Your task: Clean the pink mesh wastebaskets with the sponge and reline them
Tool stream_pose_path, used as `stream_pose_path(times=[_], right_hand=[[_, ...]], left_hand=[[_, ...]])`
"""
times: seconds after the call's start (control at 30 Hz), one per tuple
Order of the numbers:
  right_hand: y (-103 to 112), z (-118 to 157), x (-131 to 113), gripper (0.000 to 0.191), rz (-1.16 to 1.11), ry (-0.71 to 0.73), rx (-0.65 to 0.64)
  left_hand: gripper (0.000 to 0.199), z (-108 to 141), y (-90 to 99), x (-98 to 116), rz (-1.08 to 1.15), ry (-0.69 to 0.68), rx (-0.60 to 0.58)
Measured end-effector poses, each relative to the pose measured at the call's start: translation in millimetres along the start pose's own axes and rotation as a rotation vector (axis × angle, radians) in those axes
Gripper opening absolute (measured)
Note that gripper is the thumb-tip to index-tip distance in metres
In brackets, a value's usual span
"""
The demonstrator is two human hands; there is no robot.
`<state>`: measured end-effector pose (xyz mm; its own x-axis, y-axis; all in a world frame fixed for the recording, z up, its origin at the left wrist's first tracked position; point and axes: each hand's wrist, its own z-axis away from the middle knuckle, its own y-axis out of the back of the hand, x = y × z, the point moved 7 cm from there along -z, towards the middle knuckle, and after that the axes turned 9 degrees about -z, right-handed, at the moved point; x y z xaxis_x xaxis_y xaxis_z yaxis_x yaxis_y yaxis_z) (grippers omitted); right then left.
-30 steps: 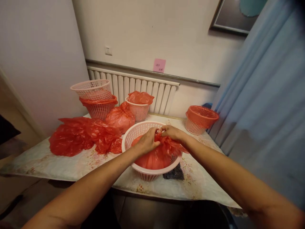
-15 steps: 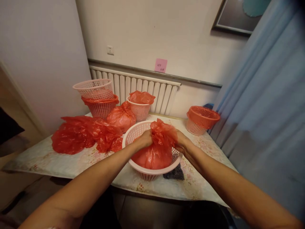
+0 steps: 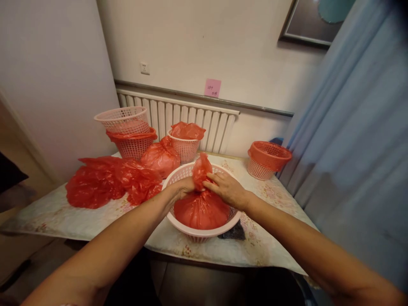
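A full red plastic bag [image 3: 202,211] sits inside a large pale pink basket [image 3: 204,233] near the table's front edge. Its neck is gathered to a narrow twist that stands upright. My left hand [image 3: 186,187] is closed round the left side of the neck, its fingertips partly hidden by the plastic. From the right, my right hand [image 3: 225,187] pinches the same neck, with thumb and fingers on the red film. A dark flat item [image 3: 235,231] lies on the table, partly under the basket's right side.
Loose red bags [image 3: 98,180] spread over the table's left. Behind are a knotted red bag [image 3: 161,157], stacked baskets [image 3: 134,146] and a lined basket [image 3: 185,148]. Another lined basket [image 3: 262,168] stands at right, beside a blue curtain [image 3: 344,127].
The bag's loose, wide top has been drawn into a narrow neck. My right hand has moved left onto it, and my left hand has shifted slightly left.
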<state>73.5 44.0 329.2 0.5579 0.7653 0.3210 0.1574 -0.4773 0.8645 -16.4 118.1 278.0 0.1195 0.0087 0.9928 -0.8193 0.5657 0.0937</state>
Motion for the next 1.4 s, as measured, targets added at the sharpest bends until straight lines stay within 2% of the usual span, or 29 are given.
stream_pose_path(times=[0.13,0.23,0.33,0.43,0.57,0.77,1.0,1.2,1.3,1.4], right_hand=[[-15,-5,5,0.032,0.028,-0.045,-0.123],[-20,-8,7,0.035,0.034,-0.072,-0.186],[-23,-10,11,0.034,0.022,-0.128,-0.236],[-21,-10,15,0.026,-0.007,-0.208,-0.253],[-18,-13,13,0.021,-0.09,-0.27,-0.292],[-24,-9,20,0.025,-0.245,-0.534,-0.423],[-23,-3,36,0.018,-0.42,-0.743,-0.389],[-39,13,47,0.012,-0.74,-1.027,-0.293],[-45,21,42,0.012,-0.887,-1.128,-0.215],[-49,24,35,0.013,-0.98,-1.18,-0.145]], left_hand=[[0.019,4,-5.6,-12,-0.054,0.119,-0.144],[0.005,7,-4.4,-16,-0.096,0.139,-0.167],[0.005,7,-0.2,-12,-0.143,0.086,-0.122],[0.012,7,3.9,-5,-0.202,0.002,-0.059],[0.014,10,1.3,3,-0.305,-0.101,-0.057],[0.016,15,-4.1,7,-0.488,-0.21,-0.023],[0.017,15,-7.6,8,-0.729,-0.275,0.031],[0.01,15,-3.1,4,-0.816,-0.198,0.153],[0.012,17,-6.7,2,-0.797,-0.133,0.09],[0.028,21,-14.1,3,-0.726,-0.114,-0.037]])
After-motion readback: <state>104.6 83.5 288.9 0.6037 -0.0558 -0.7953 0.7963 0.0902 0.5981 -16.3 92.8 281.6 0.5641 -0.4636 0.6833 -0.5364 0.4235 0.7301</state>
